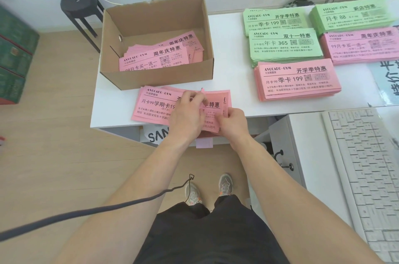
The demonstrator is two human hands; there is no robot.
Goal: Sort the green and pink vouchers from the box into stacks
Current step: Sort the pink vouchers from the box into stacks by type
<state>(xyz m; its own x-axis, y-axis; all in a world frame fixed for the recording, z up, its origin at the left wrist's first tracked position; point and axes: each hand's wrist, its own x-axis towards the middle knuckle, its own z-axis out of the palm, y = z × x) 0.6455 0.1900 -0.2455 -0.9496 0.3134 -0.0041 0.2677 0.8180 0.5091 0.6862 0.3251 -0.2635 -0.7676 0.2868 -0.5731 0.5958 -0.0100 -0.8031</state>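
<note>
Your left grip (190,112) rests on the loose pink vouchers (155,104), fingers curled and pinching the sheets near their top edge. Your right grip (234,122) pinches the right end of the same bunch, thumb on top. The bunch lies fanned at the front edge of the white counter (233,48), its lower right part past the edge. It sits just in front of the cardboard box (157,79).

The box is open, with boxed pink vouchers (151,58) lying askew inside.

Sorted piles lie to the right, well apart from the box:
- front pink stack (298,80)
- middle green stack (285,45), behind it and touching
- rear green stack (274,19)
- far-right pink stack (362,45)
- far-right green stack (349,14)

A white keyboard (362,166) sits lower right. A black stool (79,4) stands on the floor behind the box.
</note>
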